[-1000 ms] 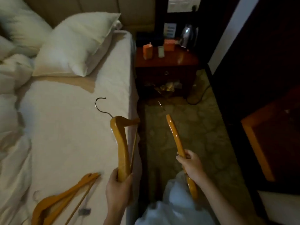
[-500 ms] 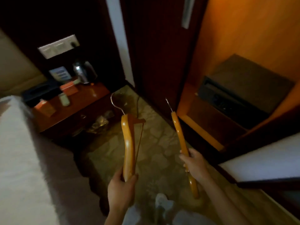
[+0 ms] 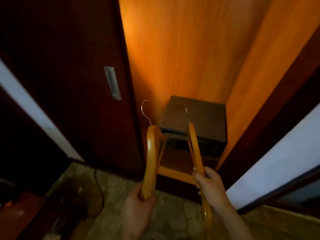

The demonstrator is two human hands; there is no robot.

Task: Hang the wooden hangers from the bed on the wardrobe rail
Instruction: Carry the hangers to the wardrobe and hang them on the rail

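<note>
Facing the open wardrobe [image 3: 181, 49], the left hand [image 3: 138, 203] grips the lower end of one wooden hanger [image 3: 150, 161] while the right hand [image 3: 210, 186] clasps a second hanger [image 3: 194, 146]; both stand upright, wire hooks up, before a dark safe [image 3: 206, 122] inside.

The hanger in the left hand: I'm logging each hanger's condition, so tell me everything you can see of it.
The hanger in the left hand looks like glossy orange-brown varnished wood, with a curved shoulder arm, a thin crossbar beneath and a silvery wire hook on top. It is held roughly upright, hook uppermost and curling left, in front of the open wardrobe. The left hand closes its grip on the lower end; nothing else touches it. No damage shows, though the picture is dim and blurred.
</note>
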